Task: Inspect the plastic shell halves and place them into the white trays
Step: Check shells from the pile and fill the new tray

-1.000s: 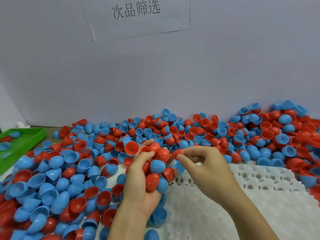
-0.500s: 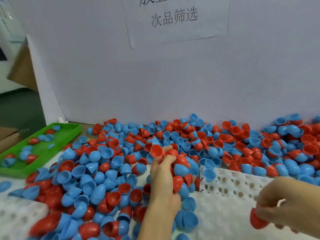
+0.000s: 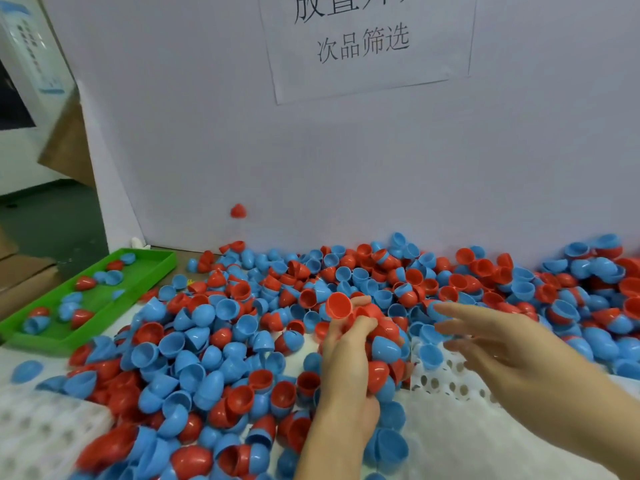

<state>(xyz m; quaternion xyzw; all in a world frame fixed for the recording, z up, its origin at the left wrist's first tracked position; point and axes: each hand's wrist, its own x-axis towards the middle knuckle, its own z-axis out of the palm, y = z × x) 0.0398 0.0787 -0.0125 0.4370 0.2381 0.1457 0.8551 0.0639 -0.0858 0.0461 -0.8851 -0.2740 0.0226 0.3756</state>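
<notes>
Single head-worn view, forward and down, close over the shell pile [image 3: 221, 341].

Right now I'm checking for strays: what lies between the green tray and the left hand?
In the head view, a dense heap of red and blue shell halves fills the stretch between the green tray and the left hand; no bare surface shows there.

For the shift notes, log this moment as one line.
left hand: grips a clutch of red and blue shell halves | right hand: empty, fingers spread over white tray | green tray: few halves
</notes>
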